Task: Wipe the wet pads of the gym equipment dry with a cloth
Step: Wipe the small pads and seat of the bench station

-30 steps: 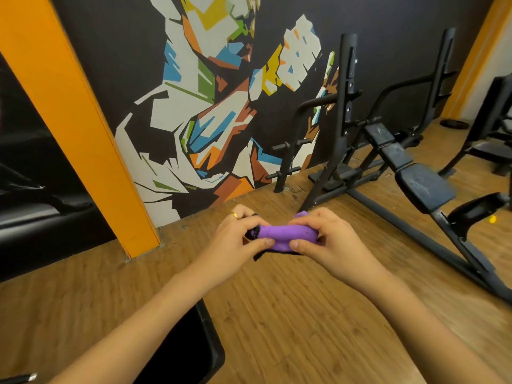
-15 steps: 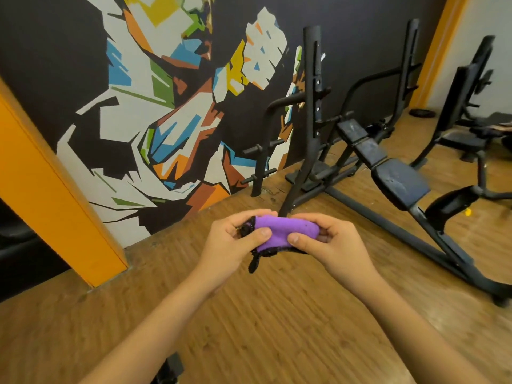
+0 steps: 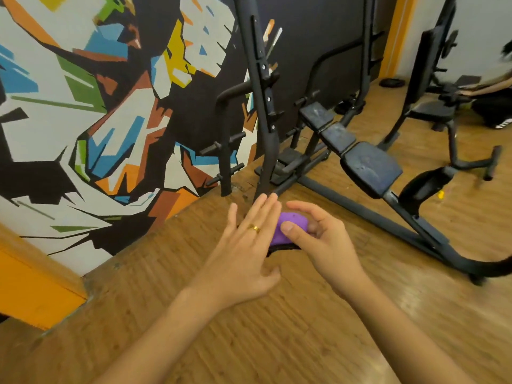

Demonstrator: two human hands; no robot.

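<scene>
Over the wooden floor [image 3: 277,342], just short of the black weight bench [image 3: 360,214], pinching the purple cloth [image 3: 292,224] in the right hand [image 3: 324,245], with the thumb pressing on its near face and the fingers curling round the far side. Bunching it into a small wad, with a dark edge peeking out underneath. Holding the left hand [image 3: 243,253] flat and released right beside it, with straight, spread fingers crossing in front of the cloth's left end and hiding that part; not possible to tell whether touching the fabric or just hovering at it. Wearing a gold ring [image 3: 254,228] on one of those fingers. Carrying the cloth in the air here, apart from every pad, not yet touching the bench. Looking beyond the hands at three dark pads running in a line up the bench: the wide seat pad [image 3: 371,169] nearest, the middle pad [image 3: 338,137] behind it, the top pad [image 3: 316,115] farthest, all showing pale specks and smears. Pointing the left fingertips toward the foot of a black upright post [image 3: 260,106], close by the colourful mural wall [image 3: 97,120]. Catching a second black machine [image 3: 426,65] at the far right, near a pale wall.
</scene>
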